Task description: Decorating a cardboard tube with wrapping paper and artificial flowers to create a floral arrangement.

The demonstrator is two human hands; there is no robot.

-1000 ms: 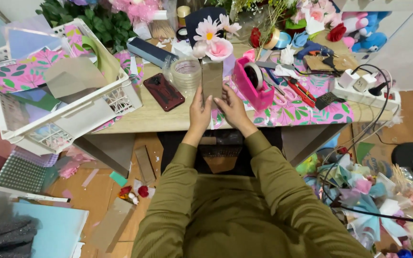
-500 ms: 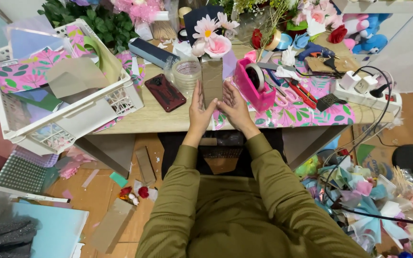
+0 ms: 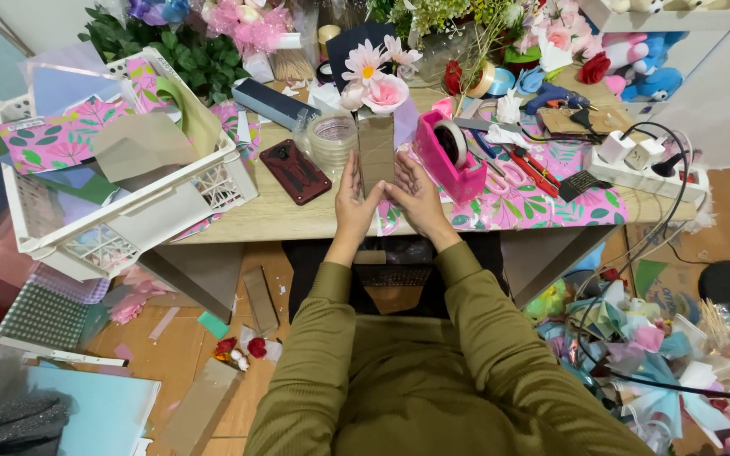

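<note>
A tall narrow brown cardboard piece (image 3: 376, 150) stands upright on the wooden table (image 3: 280, 221), with pink and white paper flowers (image 3: 375, 78) just behind its top. My left hand (image 3: 353, 201) presses against its left side and my right hand (image 3: 411, 194) grips its right side and lower edge. Both arms wear olive green sleeves. A pink tape dispenser (image 3: 447, 154) sits right beside my right hand, and a clear roll of tape (image 3: 332, 139) is left of the cardboard.
A dark red phone (image 3: 295, 171) lies left of my hands. A white crate (image 3: 128, 215) full of coloured paper overhangs the table's left end. Scissors, a power strip (image 3: 645, 165) and cables clutter the right. Paper scraps and cardboard strips litter the floor.
My hands have shifted slightly up the cardboard piece, still holding it upright; the view has moved a little.
</note>
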